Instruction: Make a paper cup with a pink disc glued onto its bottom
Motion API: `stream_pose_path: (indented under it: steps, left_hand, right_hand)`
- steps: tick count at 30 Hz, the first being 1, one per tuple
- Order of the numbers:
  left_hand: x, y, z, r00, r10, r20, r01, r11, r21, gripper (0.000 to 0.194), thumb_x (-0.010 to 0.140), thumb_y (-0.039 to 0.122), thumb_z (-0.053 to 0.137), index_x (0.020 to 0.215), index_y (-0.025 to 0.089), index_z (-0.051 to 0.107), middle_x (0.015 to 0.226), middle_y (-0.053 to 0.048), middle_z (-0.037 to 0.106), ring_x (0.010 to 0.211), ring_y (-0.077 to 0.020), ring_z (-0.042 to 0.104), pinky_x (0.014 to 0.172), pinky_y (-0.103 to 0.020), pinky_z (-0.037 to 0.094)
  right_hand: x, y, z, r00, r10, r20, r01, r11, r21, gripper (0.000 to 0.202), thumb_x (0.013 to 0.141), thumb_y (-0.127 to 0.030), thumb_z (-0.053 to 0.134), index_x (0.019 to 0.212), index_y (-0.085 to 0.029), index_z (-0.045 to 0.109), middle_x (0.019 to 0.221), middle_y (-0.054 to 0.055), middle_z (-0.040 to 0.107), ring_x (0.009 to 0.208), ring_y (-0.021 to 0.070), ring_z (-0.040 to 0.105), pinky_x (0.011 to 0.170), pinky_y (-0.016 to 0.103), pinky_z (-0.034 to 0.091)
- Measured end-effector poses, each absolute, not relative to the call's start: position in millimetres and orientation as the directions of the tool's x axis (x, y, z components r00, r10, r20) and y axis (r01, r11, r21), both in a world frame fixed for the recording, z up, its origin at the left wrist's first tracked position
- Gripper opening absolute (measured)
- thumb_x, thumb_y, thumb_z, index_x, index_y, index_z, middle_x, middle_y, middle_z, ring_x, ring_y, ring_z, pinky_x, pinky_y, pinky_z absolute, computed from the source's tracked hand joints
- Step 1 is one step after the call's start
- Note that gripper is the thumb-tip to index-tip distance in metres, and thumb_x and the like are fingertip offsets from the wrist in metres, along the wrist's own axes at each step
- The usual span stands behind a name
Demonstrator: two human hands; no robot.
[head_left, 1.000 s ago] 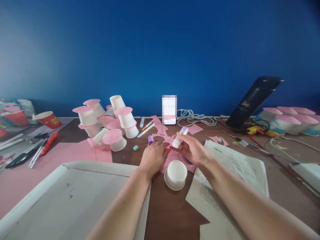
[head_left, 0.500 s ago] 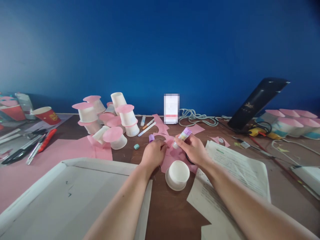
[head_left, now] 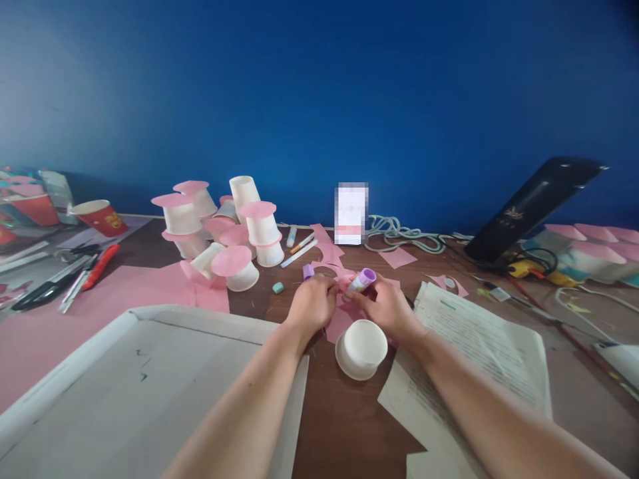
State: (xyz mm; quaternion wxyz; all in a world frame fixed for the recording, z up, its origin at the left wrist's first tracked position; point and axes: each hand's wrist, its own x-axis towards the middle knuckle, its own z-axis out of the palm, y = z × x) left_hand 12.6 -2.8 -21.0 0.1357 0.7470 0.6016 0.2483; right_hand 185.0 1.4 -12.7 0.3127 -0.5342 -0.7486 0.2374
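My right hand point(head_left: 392, 306) is closed around a purple-and-white glue stick point(head_left: 362, 281), tilted with its purple end up. My left hand point(head_left: 314, 305) has its fingers curled in a pinch at the edge of a small pink paper piece point(head_left: 344, 282), partly hidden between the hands. Under both hands lies a larger pink paper sheet point(head_left: 340, 324). Just in front of them stands a white paper cup point(head_left: 366, 346) beside or in another cup's rim. A purple cap point(head_left: 308, 271) stands behind my left hand.
White cups with pink discs point(head_left: 234, 266) stand stacked at left, near a teal eraser point(head_left: 277, 287) and pens point(head_left: 302, 246). A large white box lid point(head_left: 200, 399) lies front left. Printed sheets point(head_left: 489, 346) lie right, and a black object point(head_left: 534, 206) leans by the wall.
The glue stick has tipped so that its purple end faces me more, and my right hand has turned with it. The whole view has shifted slightly.
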Motion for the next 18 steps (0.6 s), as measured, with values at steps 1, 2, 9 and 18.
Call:
stream_pose_path:
  steps: [1,2,9,18]
  left_hand:
    - [12.6,-3.1,-21.0,0.15,0.967,0.207,0.833,-0.236,0.501,0.027,0.089,0.026,0.043,0.083,0.019,0.068,0.092,-0.007,0.069,0.084,-0.0201,0.063,0.07,-0.028,0.043]
    - [12.7,-3.2,-21.0,0.15,0.967,0.207,0.834,-0.237,0.498,0.027,0.089,0.026,0.043,0.082,0.019,0.068,0.092,-0.007,0.069,0.084,-0.0201,0.063,0.071,-0.028,0.043]
    - [14.0,-3.6,-17.6,0.146,0.973,0.179,0.858,-0.214,0.466,0.027,0.088,0.024,0.043,0.079,0.018,0.067,0.087,-0.007,0.068,0.08,-0.0193,0.063,0.069,-0.027,0.043]
    - [13.9,-4.1,-16.2,0.127,0.977,0.173,0.83,-0.2,0.521,0.024,0.086,0.022,0.044,0.085,0.019,0.069,0.092,-0.007,0.07,0.084,-0.0197,0.064,0.072,-0.027,0.044]
  right_hand:
    - [185.0,1.8,-12.9,-0.254,0.943,0.214,0.646,0.33,-0.688,0.029,0.081,-0.044,0.062,0.099,-0.022,0.065,0.09,0.005,0.07,0.081,0.0236,0.065,0.069,0.031,0.046]
    - [184.8,2.1,-12.8,-0.276,0.936,0.218,0.638,0.348,-0.687,0.028,0.081,-0.042,0.062,0.1,-0.022,0.065,0.093,0.005,0.07,0.083,0.0235,0.065,0.071,0.031,0.046]
    - [179.6,-1.6,-7.0,-0.345,0.903,0.257,0.68,0.429,-0.594,0.024,0.083,-0.031,0.06,0.105,-0.022,0.062,0.096,0.006,0.069,0.087,0.0229,0.063,0.072,0.029,0.043]
    - [189.3,1.8,-10.1,-0.076,0.921,0.383,0.558,0.357,-0.749,0.031,0.084,-0.043,0.058,0.104,-0.019,0.058,0.098,0.008,0.069,0.084,0.0218,0.065,0.076,0.033,0.049]
